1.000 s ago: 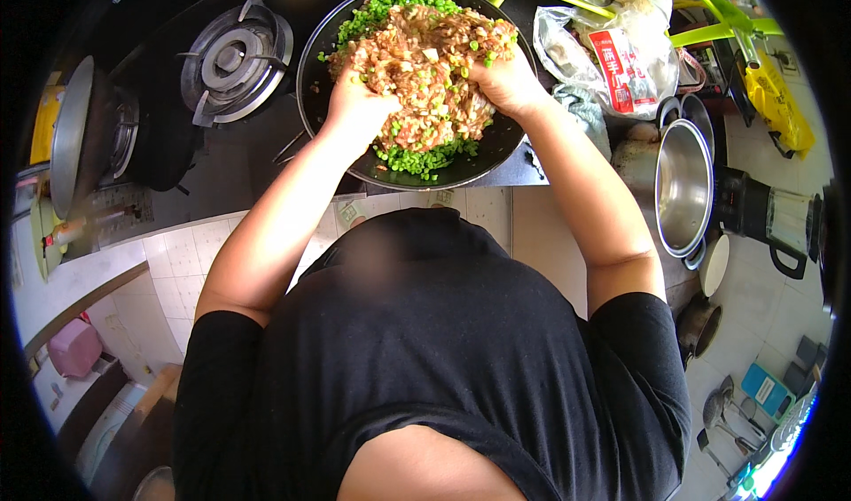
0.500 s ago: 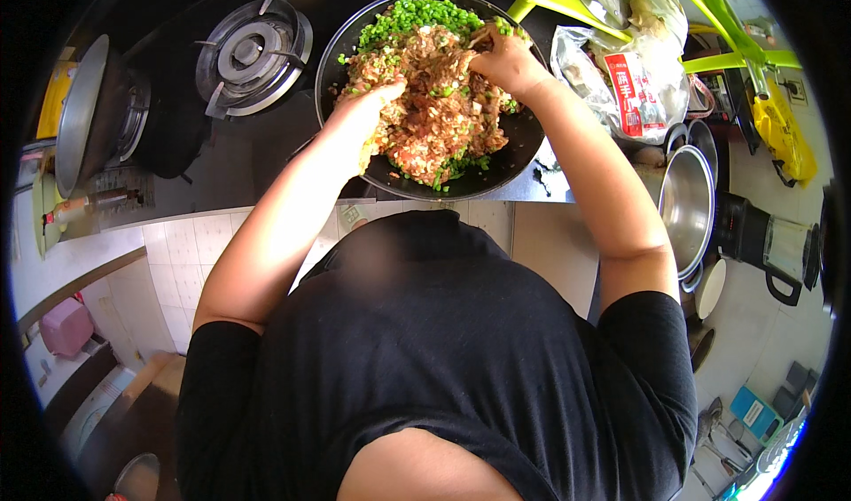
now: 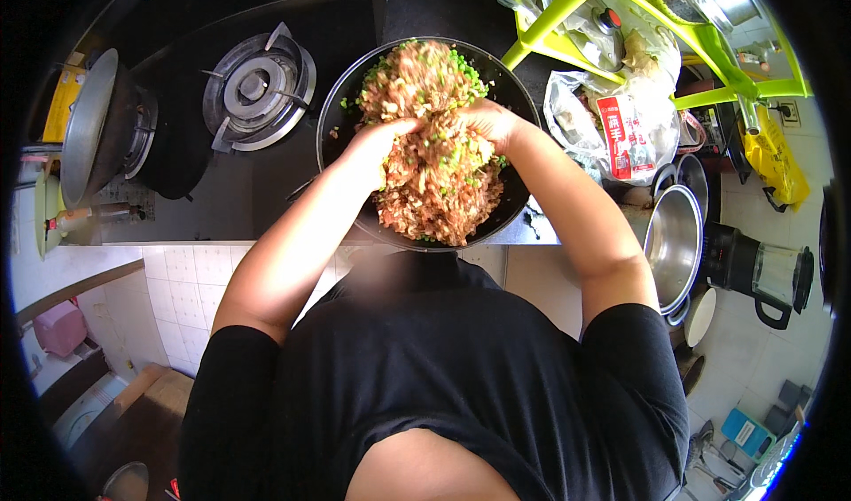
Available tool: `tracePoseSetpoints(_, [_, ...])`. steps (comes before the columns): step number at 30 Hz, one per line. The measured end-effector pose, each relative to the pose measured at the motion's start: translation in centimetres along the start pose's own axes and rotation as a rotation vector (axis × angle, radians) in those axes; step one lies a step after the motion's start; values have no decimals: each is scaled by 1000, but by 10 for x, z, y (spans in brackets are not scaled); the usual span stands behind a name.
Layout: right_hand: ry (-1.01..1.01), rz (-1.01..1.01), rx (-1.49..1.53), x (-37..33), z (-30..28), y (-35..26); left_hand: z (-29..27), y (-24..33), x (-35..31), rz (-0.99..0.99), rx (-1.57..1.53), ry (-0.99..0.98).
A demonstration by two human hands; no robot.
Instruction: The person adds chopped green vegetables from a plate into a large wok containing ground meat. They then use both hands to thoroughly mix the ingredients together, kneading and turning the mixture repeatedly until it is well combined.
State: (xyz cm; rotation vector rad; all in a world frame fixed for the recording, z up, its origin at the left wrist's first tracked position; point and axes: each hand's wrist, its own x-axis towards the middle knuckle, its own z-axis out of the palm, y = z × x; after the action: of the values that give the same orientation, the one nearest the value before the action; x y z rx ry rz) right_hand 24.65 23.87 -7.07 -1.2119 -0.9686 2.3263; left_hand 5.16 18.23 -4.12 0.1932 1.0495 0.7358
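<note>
A dark round pan (image 3: 332, 102) holds a heap of minced meat mixture (image 3: 434, 195), pinkish brown and flecked with green. Bright green chopped scallions (image 3: 470, 76) show at the pan's far rim, partly covered by the meat. My left hand (image 3: 386, 147) is sunk in the heap from the left, its fingers curled into the mixture. From the right, my right hand (image 3: 487, 124) grips the meat near the middle, most of its fingertips hidden. The far part of the heap is smeared by motion.
A gas burner (image 3: 253, 89) lies left of the pan, with a wok (image 3: 89, 129) beyond it. To the right are a green rack (image 3: 558, 9), plastic bags (image 3: 576, 120), a steel pot (image 3: 675, 248) and a blender (image 3: 771, 266).
My hands have come closer together, and the meat mixture has been pushed up over the far scallions, so less green shows. The whole view has shifted, with the pan lower in it.
</note>
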Motion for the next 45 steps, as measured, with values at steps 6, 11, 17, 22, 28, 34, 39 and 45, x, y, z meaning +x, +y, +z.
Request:
tracePoseSetpoints(6, [303,-188,-969,-44,46,-35,8,5,-37,41,-11,30])
tracePoseSetpoints(11, [436,-217,-1655,-66,80,-54,8,-1,-64,190,37,152])
tracePoseSetpoints(17, [239,-398,-1570,-15,49,-69,0,2,-65,258,96,102])
tracePoseSetpoints(22, [-75,-291,-1132,26,17,-63,-21,-4,-13,66,-174,-42])
tracePoseSetpoints(28, [-9,191,-565,26,35,-56,-14,-1,11,100,-230,-71])
tracePoseSetpoints(34, [-209,79,-166,47,3,-34,-3,11,9,131,-145,106])
tracePoseSetpoints(39, [-227,166,-220,30,-25,-33,-4,12,0,189,-26,37])
tracePoseSetpoints(45, [167,10,-731,-39,42,-57,15,10,-46,260,118,97])
